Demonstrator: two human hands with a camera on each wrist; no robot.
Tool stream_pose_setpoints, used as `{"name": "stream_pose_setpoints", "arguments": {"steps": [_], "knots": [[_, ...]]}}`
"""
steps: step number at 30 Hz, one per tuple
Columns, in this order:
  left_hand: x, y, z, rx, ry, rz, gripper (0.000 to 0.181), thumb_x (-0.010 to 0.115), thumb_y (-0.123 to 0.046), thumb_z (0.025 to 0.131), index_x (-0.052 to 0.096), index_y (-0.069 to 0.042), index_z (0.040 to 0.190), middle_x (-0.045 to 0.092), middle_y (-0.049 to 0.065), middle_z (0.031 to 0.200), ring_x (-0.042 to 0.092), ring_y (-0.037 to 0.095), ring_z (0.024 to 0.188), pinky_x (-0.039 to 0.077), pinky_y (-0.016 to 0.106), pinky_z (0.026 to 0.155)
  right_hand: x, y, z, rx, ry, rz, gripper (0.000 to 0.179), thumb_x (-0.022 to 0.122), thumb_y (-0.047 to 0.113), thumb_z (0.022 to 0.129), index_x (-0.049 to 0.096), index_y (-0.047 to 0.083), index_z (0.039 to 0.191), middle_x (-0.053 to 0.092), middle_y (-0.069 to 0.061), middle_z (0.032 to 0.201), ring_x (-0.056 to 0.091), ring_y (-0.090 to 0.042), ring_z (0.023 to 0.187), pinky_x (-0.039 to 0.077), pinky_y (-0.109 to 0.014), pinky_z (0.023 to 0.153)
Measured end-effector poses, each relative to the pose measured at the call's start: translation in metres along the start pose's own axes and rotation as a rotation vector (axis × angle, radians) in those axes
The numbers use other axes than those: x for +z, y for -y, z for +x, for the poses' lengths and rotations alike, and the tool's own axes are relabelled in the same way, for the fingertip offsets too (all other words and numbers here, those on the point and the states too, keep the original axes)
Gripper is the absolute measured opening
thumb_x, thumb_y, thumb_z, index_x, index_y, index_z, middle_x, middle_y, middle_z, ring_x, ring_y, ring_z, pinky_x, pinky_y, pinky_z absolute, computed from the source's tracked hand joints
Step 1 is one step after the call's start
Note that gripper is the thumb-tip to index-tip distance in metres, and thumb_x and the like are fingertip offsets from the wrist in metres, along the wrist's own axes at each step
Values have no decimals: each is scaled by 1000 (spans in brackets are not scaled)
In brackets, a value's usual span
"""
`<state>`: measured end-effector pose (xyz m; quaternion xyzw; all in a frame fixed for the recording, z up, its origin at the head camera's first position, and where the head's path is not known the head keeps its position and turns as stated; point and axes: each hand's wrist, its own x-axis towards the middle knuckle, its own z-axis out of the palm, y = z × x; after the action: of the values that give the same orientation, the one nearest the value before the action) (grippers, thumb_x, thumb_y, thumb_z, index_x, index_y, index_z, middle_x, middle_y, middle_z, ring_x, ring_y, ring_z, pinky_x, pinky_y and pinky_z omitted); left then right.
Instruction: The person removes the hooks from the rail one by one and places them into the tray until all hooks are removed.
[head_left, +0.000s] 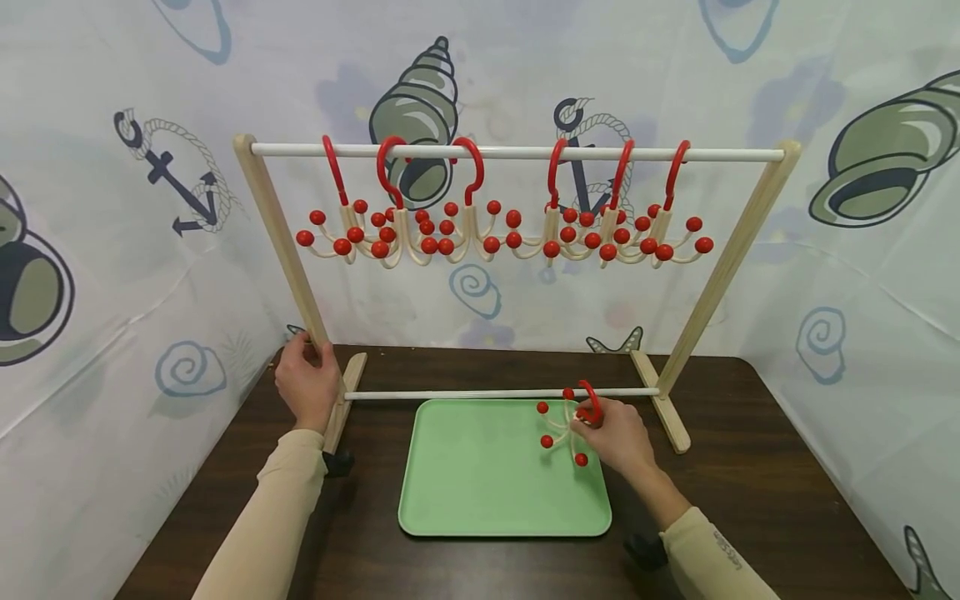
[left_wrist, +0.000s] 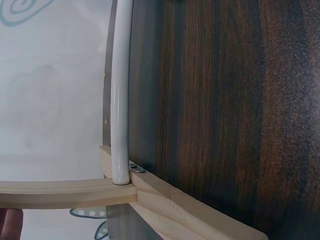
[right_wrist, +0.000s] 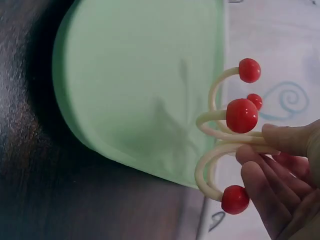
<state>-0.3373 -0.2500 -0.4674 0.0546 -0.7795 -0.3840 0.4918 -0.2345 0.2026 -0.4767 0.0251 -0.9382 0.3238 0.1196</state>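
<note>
My right hand [head_left: 618, 435] pinches the stem of a hanger with a red hook [head_left: 595, 402] and curved cream prongs tipped with red balls [right_wrist: 242, 116]. This hanger is over the right part of a green tray [head_left: 495, 475]; its shadow falls on the tray in the right wrist view. At the rack's left side, my left hand [head_left: 307, 385] grips the wooden post [head_left: 288, 250] low down, above its foot. Only a bit of its fingers [left_wrist: 11, 225] shows in the left wrist view. Several similar hangers [head_left: 470, 221] hang from the rack's white top rail [head_left: 517, 153].
A white lower rail [head_left: 450, 395] joins the two posts behind the tray. The right post [head_left: 731, 267] slants down to a wooden foot [head_left: 660, 400] on the dark wooden table [head_left: 750, 500]. Patterned cloth [head_left: 862, 275] covers the wall behind.
</note>
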Motion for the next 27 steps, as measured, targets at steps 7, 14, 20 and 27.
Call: {"name": "stream_pose_setpoints", "arguments": {"steps": [7,14,20,27], "knots": [[1,1,0,-11,0,3,22,73,-8,84,68,1,103,66,19,83,61,37,74,41,57,68,15,2,6,-28,-4,-25,20,81,22,80,74,10,94,71,2,78,62,-12,61,48,-34,54],[2,3,-1,-13,4,14,23,72,-12,85,68,0,105,66,19,83,61,36,73,42,56,69,22,2,8,-20,-18,-11,20,81,21,80,74,9,94,73,-1,85,70,-18,71,53,-37,58],[2,3,-1,-13,1,21,22,72,-13,85,68,-2,104,66,18,82,60,36,73,42,55,68,22,-1,12,-10,-20,-19,18,80,22,81,74,10,92,73,0,84,69,-16,70,52,-37,58],[2,1,0,-1,-3,8,21,72,-13,85,68,-2,103,65,18,81,60,35,71,42,55,68,22,-2,13,-4,-9,-3,19,81,22,80,74,10,93,74,-2,85,69,-17,71,53,-38,59]]}}
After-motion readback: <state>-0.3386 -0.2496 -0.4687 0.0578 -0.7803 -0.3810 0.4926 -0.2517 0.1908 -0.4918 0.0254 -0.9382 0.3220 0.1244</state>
